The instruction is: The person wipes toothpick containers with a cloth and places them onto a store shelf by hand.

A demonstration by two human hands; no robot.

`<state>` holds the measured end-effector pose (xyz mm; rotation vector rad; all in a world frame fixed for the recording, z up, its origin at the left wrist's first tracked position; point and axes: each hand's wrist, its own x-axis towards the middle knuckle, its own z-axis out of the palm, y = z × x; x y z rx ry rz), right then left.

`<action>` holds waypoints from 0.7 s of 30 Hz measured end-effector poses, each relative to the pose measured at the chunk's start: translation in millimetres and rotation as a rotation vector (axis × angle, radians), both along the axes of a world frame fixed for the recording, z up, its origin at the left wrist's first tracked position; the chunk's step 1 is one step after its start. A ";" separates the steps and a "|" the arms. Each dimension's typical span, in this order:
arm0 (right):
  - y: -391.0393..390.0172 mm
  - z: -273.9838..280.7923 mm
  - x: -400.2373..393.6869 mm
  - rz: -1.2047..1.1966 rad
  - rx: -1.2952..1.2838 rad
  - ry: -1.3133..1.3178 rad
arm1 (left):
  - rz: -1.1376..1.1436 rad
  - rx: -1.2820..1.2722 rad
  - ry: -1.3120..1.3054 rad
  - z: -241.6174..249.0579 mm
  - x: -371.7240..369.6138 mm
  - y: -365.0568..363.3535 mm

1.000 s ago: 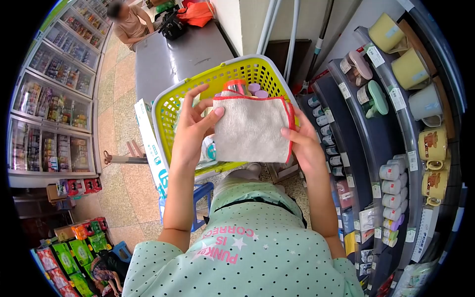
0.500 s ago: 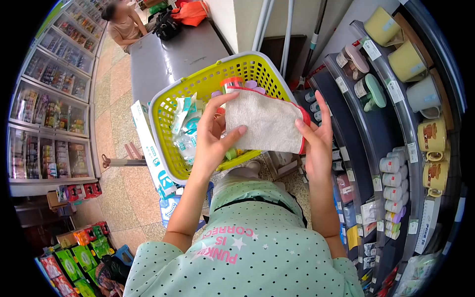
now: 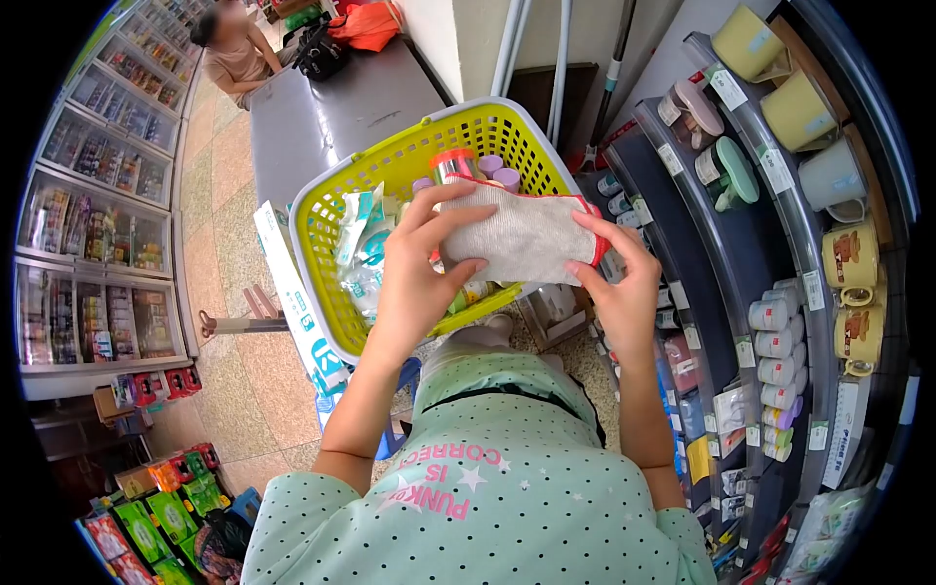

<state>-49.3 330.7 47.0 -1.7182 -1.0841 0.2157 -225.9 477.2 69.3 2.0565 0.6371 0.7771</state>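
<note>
A pale grey cloth (image 3: 522,234) with red edging is stretched between my two hands, above a yellow-green basket (image 3: 327,317). My left hand (image 3: 429,249) holds its left side, thumb below and fingers over the top. At the right red edge, my right hand (image 3: 616,268) pinches the cloth between thumb and fingers. Inside the basket lie white and teal packets (image 3: 363,239), a red-lidded jar (image 3: 452,164) and purple-capped containers (image 3: 505,177). The cloth and my left hand cover part of the basket's contents.
A grey table (image 3: 292,127) behind the basket bears a black bag (image 3: 322,54) and an orange bag (image 3: 367,26). A seated person (image 3: 234,58) is at the upper left. Shelves with mugs (image 3: 799,112) curve along the right. A long white box (image 3: 292,288) stands beside the basket's left side.
My right hand has closed on the cloth's right edge, its raised finger now bent down. My left fingers have moved further over the cloth, which now looks more folded and slightly lower.
</note>
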 end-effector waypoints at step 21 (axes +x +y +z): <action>-2.3 17.5 26.4 0.328 -0.116 -0.045 | -0.099 -0.427 0.020 3.0 -6.8 6.0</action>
